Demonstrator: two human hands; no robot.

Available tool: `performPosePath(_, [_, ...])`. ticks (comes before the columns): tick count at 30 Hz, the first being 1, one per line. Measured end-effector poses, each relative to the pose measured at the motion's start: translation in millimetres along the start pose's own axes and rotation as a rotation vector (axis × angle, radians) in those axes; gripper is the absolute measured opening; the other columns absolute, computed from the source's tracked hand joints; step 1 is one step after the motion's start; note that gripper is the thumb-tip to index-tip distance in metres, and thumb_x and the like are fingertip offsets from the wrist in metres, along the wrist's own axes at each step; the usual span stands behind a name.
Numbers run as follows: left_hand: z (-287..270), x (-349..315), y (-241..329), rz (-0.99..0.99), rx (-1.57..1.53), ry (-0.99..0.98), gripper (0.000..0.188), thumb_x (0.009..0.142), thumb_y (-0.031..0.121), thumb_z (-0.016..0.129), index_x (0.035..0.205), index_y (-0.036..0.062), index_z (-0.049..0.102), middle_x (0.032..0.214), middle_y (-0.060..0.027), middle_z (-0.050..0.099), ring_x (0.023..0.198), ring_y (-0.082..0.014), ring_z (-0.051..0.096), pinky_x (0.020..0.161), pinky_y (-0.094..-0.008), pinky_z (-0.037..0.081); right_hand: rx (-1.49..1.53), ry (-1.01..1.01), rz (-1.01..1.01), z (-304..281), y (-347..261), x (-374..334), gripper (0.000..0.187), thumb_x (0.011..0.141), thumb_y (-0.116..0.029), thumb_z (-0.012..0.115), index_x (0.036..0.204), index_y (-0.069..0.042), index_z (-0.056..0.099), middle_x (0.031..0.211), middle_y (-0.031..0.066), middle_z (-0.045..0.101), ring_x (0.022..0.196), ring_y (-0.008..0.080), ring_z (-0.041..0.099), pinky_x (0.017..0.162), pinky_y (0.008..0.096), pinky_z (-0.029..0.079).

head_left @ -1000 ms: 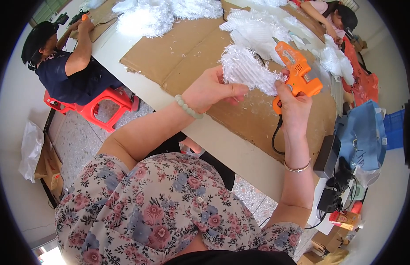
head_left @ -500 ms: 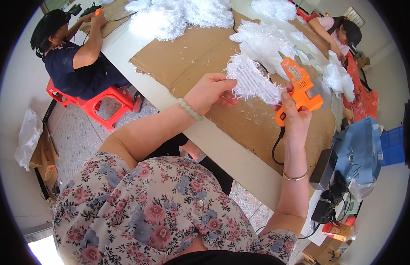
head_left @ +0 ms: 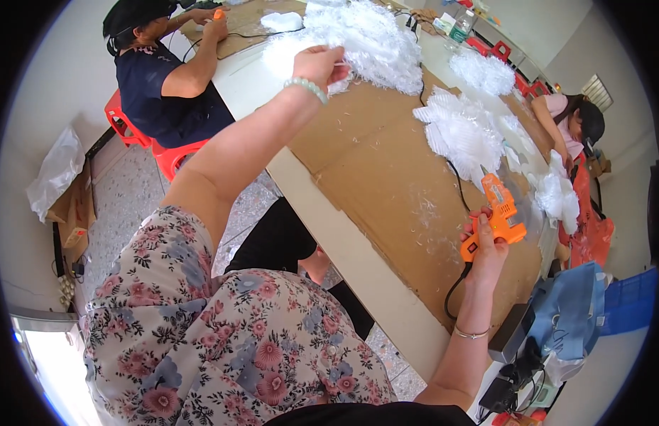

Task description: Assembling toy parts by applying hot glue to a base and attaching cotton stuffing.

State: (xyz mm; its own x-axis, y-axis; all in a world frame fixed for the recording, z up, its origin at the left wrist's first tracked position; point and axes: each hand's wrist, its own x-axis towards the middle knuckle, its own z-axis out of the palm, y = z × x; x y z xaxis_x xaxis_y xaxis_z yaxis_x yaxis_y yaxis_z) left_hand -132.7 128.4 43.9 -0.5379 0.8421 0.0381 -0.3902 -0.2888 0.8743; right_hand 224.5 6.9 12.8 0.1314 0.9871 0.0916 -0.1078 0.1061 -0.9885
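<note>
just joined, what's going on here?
A person at a table holds an orange glue gun in the right hand, over brown cardboard, its nozzle pointing away from the body. The left hand is stretched out at the near side of a white fringed pile; whether its fingers pinch a strand or piece is unclear. More white material lies beyond the glue gun. Two co-workers sit nearby, one at left, one at far right.

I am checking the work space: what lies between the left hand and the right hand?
In the head view, mainly brown cardboard with loose white shreds lies between the left hand and right hand; a black cable runs near the latter.
</note>
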Motion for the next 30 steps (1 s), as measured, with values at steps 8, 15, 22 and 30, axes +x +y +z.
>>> performPosePath(8, [13,85,24,0.206,0.062,0.386,0.059,0.078,0.007,0.065,0.127,-0.0078,0.035,0.089,-0.0166,0.062,0.061,-0.0243,0.064,0.05,-0.0284,0.055,-0.025,-0.007,0.058,2,4,2,0.024,0.086,-0.016,0.059,0.107,-0.004,0.055,0.09,0.006,0.061,0.066,0.0098,0.056,0.056,0.0235,0.048])
performPosePath(15, [11,64,-6,-0.074,0.535,-0.302,0.027,0.085,0.017,0.06,0.102,-0.004,0.059,0.086,-0.0128,0.065,0.066,-0.0201,0.064,0.057,-0.0256,0.054,-0.019,0.014,0.091,3,5,6,0.021,0.085,-0.011,0.059,0.104,-0.002,0.054,0.087,0.0059,0.061,0.064,0.0103,0.056,0.056,0.0251,0.05])
performPosePath(22, [-22,108,31,1.064,1.242,-0.112,0.023,0.078,0.022,0.062,0.099,0.0128,0.066,0.092,-0.0134,0.066,0.079,-0.0216,0.064,0.075,-0.0348,0.05,-0.053,0.01,0.115,1,12,7,0.023,0.086,-0.012,0.058,0.106,-0.002,0.054,0.088,0.0057,0.061,0.065,0.0102,0.056,0.056,0.0243,0.049])
performPosePath(30, [-66,149,-10,0.468,1.8,-0.365,0.062,0.084,0.065,0.035,0.13,0.0247,0.044,0.135,-0.0057,0.043,0.119,-0.0295,0.046,0.096,-0.0432,0.039,-0.051,-0.009,0.15,3,13,6,0.022,0.086,-0.012,0.057,0.106,-0.003,0.054,0.089,0.005,0.061,0.066,0.0097,0.056,0.057,0.0233,0.049])
